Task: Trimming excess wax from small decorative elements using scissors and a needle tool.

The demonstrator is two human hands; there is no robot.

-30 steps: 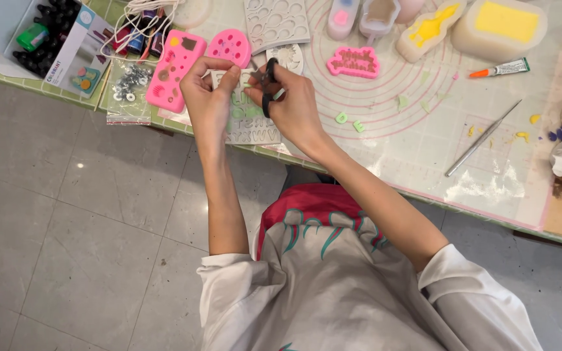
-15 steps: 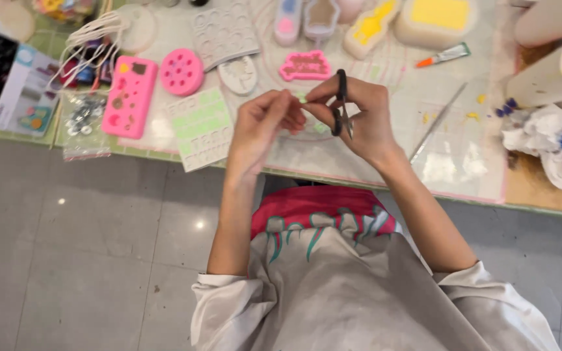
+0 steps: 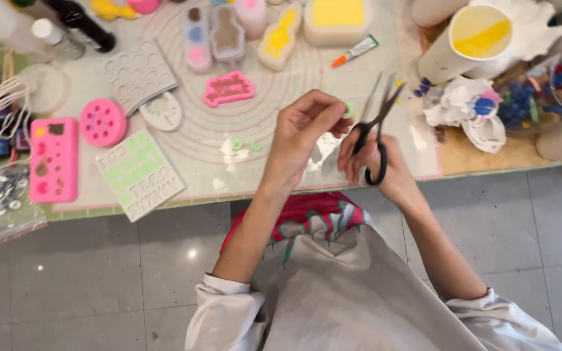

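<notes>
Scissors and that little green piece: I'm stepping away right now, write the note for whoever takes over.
Left hand: pinches a small green piece between fingertips, above the mat.
Right hand: grip through the loops of the black-handled scissors, blades open, tips pointing away beside the piece.
On the mat: two more green bits, a pink mould, a white letter mould at the near edge.
Done: piece picked up, scissors brought to it.
Left: blades are not closed on the piece yet.

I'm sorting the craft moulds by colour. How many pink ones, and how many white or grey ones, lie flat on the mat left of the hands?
Pink silicone moulds: 3 (rectangular, round, lettered plaque)
White or grey moulds: 3 (circle sheet, letter sheet, small oval)
Total: 6
</notes>
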